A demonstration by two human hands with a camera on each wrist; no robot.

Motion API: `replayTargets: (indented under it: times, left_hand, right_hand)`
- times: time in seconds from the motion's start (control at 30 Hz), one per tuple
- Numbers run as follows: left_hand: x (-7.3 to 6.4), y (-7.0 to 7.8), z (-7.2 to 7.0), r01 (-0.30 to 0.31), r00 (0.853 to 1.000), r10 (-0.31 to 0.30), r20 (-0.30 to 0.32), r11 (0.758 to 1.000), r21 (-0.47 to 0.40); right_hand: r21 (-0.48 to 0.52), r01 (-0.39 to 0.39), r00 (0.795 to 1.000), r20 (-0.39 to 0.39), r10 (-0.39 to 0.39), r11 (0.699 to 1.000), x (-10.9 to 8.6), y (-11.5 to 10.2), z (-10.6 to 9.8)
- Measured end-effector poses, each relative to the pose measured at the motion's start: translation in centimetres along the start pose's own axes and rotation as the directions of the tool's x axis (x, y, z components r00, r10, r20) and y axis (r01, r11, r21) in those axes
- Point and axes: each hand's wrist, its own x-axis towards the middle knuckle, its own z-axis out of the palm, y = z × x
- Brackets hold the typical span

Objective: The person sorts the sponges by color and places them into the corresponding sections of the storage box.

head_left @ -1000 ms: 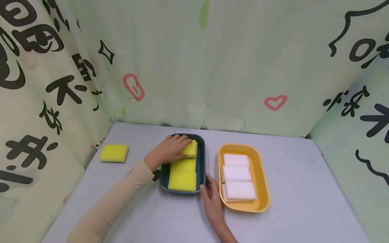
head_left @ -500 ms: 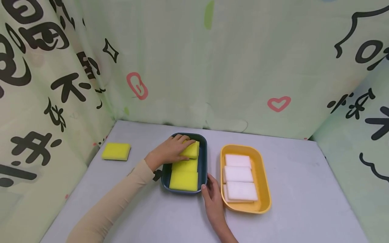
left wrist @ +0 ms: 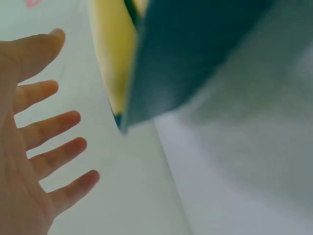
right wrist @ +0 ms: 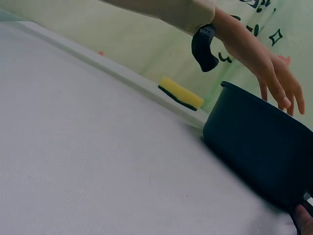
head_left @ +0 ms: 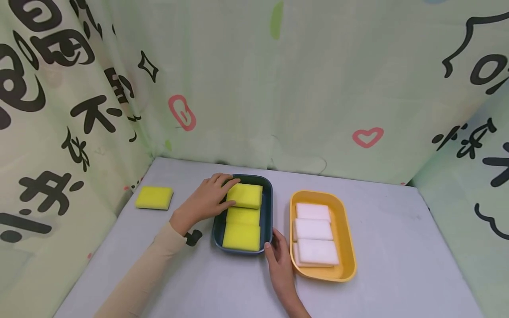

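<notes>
My left hand (head_left: 204,198) hovers at the far left rim of a dark blue tray (head_left: 267,216), fingers spread, beside a yellow sponge (head_left: 245,196) that lies on top at the tray's far end. More yellow sponges (head_left: 241,236) line the tray toward its near end. In the left wrist view the left hand's fingers (left wrist: 54,125) are apart and hold nothing. My right hand (head_left: 281,267) holds the tray's near right corner, thumb at the front and fingers along the side. Only a bit of that hand shows in the right wrist view.
A yellow-orange tray (head_left: 347,251) with several white sponges (head_left: 314,229) stands to the right, close to my right hand. One more yellow sponge (head_left: 154,198), dark underneath, lies on the white table (head_left: 397,238) at the left. Printed curtains (head_left: 238,101) enclose the table's back and sides.
My left hand has let go of the top yellow sponge and drawn back to the left. The sponge stays in the dark blue tray. My right hand stays at the tray's corner.
</notes>
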Motion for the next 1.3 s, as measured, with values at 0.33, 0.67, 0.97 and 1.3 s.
replayTargets:
  times: [0.33, 0.67, 0.97, 1.3]
  left_hand:
    - [-3.4, -2.9, 0.5, 0.090, 0.989, -0.093, -0.114, 0.995, -0.032]
    - [-7.0, -7.5, 1.8, 0.209, 0.970, -0.218, -0.106, 0.973, -0.097]
    - [-11.0, -10.5, 1.9, 0.315, 0.948, -0.318, -0.007, 0.943, -0.106]
    - [-13.2, -12.1, 1.9, 0.357, 0.932, -0.355, 0.066, 0.934, -0.015]
  right_hand:
    - [0.043, 0.040, 0.999, -0.004, -0.040, 0.998, -0.3, 0.1, -0.1]
    - [0.046, 0.034, 0.999, -0.012, -0.034, 0.998, -0.5, 0.0, -0.2]
    - [0.031, -0.007, 1.000, 0.002, 0.007, 1.000, -0.4, -0.1, 0.2]
    - [0.042, 0.015, 1.000, -0.003, -0.015, 0.999, -0.4, 0.1, -0.3]
